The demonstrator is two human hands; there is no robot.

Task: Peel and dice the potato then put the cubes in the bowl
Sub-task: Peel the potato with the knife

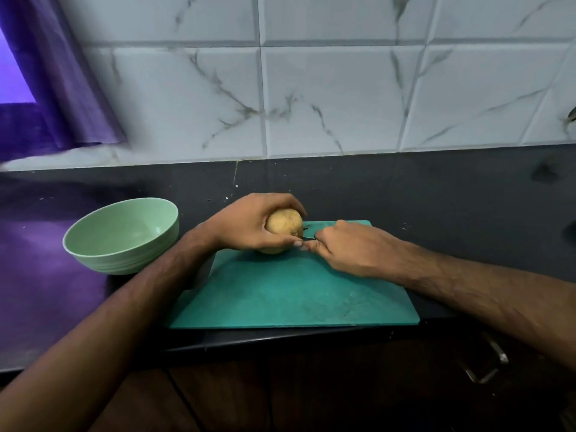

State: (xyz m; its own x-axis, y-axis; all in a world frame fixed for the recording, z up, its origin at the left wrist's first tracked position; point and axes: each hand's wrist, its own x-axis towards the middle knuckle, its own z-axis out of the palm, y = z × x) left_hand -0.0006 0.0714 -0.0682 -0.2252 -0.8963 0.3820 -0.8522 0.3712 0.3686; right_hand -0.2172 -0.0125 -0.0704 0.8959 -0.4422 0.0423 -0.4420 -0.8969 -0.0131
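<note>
Left hand fingers curl round the tan, unpeeled oval potato, holding it over the far edge of the teal plastic cutting board. Right hand is closed on a thin dark tool — peeler or knife, cannot tell — its tip at the potato's right side. Peeling not visibly begun. Pale green bowl stands left of the board, nearer the left hand.

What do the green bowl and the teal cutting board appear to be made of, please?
The bowl looks like moulded plastic or melamine: pale green, matte, uniform colour, with faint ridges round its outer wall. Glazed ceramic cannot be ruled out. The cutting board seems to be plastic: thin, flat, solid teal, with rounded corners and pale scuffs and cut marks on a dull surface.
</note>
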